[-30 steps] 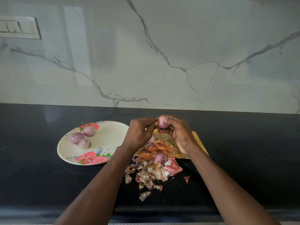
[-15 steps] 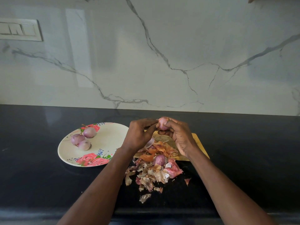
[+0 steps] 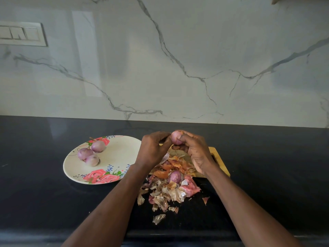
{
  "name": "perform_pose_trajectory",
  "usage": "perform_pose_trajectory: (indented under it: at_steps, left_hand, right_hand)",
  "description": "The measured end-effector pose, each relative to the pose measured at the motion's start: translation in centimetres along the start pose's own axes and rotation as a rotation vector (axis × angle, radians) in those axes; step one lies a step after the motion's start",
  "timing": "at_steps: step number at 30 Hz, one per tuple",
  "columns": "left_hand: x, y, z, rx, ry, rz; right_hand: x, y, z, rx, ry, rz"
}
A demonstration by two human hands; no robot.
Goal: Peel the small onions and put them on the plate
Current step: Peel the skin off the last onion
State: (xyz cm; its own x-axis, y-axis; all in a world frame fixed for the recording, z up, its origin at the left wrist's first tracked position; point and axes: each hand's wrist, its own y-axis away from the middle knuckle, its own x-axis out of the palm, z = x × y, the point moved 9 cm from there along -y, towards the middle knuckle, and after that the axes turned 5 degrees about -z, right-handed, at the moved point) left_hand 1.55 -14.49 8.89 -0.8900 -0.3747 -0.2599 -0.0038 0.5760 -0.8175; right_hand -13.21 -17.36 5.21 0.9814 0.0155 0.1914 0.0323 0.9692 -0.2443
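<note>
A small pink onion (image 3: 175,137) is held up between both hands above a wooden board. My right hand (image 3: 195,152) grips it from the right, thumb on its front. My left hand (image 3: 153,148) pinches at its left side with curled fingers. Three peeled purple onions (image 3: 91,153) lie together on the far left part of a cream plate with pink roses (image 3: 121,152). Another small onion (image 3: 175,176) sits among the loose skins below my hands.
A pile of dry onion skins (image 3: 169,191) spreads over the black counter (image 3: 267,166) and the near part of the wooden board (image 3: 220,163). A marble wall rises behind. A switch plate (image 3: 21,33) is on the wall at upper left.
Both hands stay on the onion, with only small finger shifts on it. The plate and the skins lie as before.
</note>
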Motion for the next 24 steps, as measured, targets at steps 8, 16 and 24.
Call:
perform_pose_trajectory:
  at_steps: [8, 16, 24]
  left_hand:
    - [0.2, 0.0, 2.4, -0.299, 0.151, -0.044]
    - [0.4, -0.1, 1.3, -0.215, 0.197, -0.008]
    - [1.0, 0.0, 1.5, -0.234, 0.225, -0.029]
  right_hand:
    - [0.5, -0.1, 0.6, 0.047, -0.195, 0.036]
    - [0.2, -0.1, 0.8, 0.040, -0.221, 0.041]
    - [0.7, 0.0, 1.0, 0.051, -0.251, 0.061]
